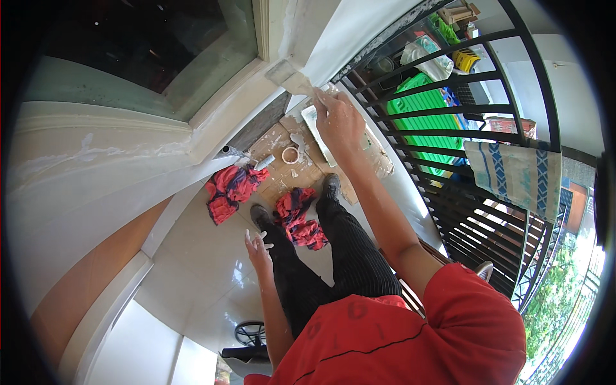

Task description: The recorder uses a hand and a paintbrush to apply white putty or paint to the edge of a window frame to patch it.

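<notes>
My right hand [341,123] reaches up and grips a wide-bladed putty knife [287,77]. The blade lies at the pale window frame [262,83], close to the wall corner; whether it presses on the surface I cannot tell. White smears mark the frame and the wall ledge [90,149] beneath the dark window [141,45]. Low beside my leg, my left hand [259,253] hangs with fingers apart, whitened at the tips, holding nothing.
On the floor below, stained cardboard [276,144] bears a small round tub [290,155] and a long pale tray [319,135]. Red-and-dark cloths [237,186] lie near my feet. At right runs a black metal railing [449,80] with a patterned towel [513,176] draped over it.
</notes>
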Demonstrator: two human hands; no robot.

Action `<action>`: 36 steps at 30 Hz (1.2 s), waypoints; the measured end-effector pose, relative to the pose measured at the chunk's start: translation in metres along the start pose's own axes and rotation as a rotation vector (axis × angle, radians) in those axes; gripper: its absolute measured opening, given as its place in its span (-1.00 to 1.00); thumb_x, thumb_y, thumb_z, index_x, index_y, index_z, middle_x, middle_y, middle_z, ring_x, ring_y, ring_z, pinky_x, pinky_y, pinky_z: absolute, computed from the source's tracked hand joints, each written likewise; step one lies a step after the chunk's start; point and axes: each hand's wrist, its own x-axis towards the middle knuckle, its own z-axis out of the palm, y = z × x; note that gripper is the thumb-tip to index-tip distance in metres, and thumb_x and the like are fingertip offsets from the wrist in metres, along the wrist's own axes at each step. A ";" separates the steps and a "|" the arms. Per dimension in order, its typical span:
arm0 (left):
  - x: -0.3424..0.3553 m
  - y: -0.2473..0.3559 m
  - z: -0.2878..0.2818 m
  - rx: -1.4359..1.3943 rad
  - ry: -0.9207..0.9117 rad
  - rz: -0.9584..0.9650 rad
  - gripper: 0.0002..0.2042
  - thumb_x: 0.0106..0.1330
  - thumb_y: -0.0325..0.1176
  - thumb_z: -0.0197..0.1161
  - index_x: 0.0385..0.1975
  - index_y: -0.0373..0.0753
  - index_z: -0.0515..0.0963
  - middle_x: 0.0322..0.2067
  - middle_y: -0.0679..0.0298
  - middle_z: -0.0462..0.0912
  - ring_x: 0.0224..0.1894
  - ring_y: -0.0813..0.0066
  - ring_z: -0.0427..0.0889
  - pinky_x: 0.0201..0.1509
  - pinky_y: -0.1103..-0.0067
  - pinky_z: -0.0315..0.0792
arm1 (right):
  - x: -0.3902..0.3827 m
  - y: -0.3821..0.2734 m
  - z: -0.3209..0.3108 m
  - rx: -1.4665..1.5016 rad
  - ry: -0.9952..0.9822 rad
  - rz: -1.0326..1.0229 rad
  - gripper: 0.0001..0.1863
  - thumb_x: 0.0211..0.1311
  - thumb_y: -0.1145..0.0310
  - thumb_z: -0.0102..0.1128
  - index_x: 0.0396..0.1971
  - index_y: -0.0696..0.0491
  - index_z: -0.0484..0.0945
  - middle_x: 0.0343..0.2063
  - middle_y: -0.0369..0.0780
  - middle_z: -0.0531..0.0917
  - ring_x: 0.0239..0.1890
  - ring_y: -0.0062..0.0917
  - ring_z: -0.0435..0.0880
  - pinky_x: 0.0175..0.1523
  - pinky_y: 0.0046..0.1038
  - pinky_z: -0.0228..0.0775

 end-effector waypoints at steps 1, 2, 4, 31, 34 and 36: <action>-0.001 0.002 0.000 -0.008 -0.002 -0.001 -0.50 0.31 -0.13 -0.12 0.18 -0.19 0.01 -0.16 0.17 0.52 -0.57 0.64 0.48 -0.65 0.78 0.14 | -0.001 0.001 0.002 -0.027 -0.009 -0.007 -0.77 0.07 0.29 0.09 -0.23 -0.14 0.57 -0.53 -0.23 0.50 -0.48 -0.33 0.52 -0.40 -0.36 0.33; -0.002 0.004 0.001 -0.006 -0.003 0.000 -0.50 0.31 -0.13 -0.12 0.18 -0.19 0.01 -0.16 0.17 0.52 -0.57 0.64 0.48 -0.65 0.78 0.14 | -0.002 0.003 0.002 -0.054 -0.019 -0.014 -0.77 0.06 0.29 0.09 -0.24 -0.14 0.58 -0.53 -0.23 0.50 -0.49 -0.33 0.52 -0.40 -0.37 0.33; -0.004 0.005 0.001 -0.009 -0.003 -0.006 -0.50 0.31 -0.13 -0.12 0.18 -0.20 0.01 -0.17 0.16 0.52 -0.57 0.63 0.48 -0.64 0.78 0.15 | -0.010 0.006 -0.012 -0.055 -0.045 0.008 -0.77 0.06 0.29 0.09 -0.24 -0.14 0.58 -0.53 -0.24 0.50 -0.48 -0.34 0.52 -0.41 -0.37 0.34; 0.003 -0.009 -0.004 0.010 -0.016 0.021 -0.51 0.31 -0.12 -0.12 0.17 -0.21 0.04 -0.18 0.11 0.52 -0.59 0.60 0.48 -0.64 0.77 0.16 | -0.006 -0.001 -0.001 -0.010 -0.052 -0.032 -0.76 0.07 0.30 0.09 -0.21 -0.19 0.56 -0.52 -0.24 0.51 -0.47 -0.36 0.53 -0.39 -0.39 0.34; 0.001 -0.006 -0.006 0.006 -0.004 0.002 -0.51 0.31 -0.12 -0.13 0.16 -0.22 0.06 -0.19 0.10 0.52 -0.58 0.59 0.48 -0.63 0.77 0.17 | -0.018 0.008 -0.013 -0.010 -0.062 0.042 -0.75 0.09 0.29 0.08 -0.19 -0.17 0.56 -0.50 -0.22 0.52 -0.47 -0.36 0.52 -0.38 -0.39 0.34; 0.002 -0.002 -0.008 0.016 -0.009 -0.001 -0.52 0.31 -0.12 -0.13 0.16 -0.22 0.06 -0.19 0.09 0.52 -0.58 0.59 0.48 -0.63 0.77 0.17 | -0.025 0.017 -0.024 -0.001 -0.054 0.066 -0.75 0.10 0.27 0.07 -0.19 -0.15 0.55 -0.49 -0.22 0.53 -0.47 -0.34 0.52 -0.37 -0.40 0.34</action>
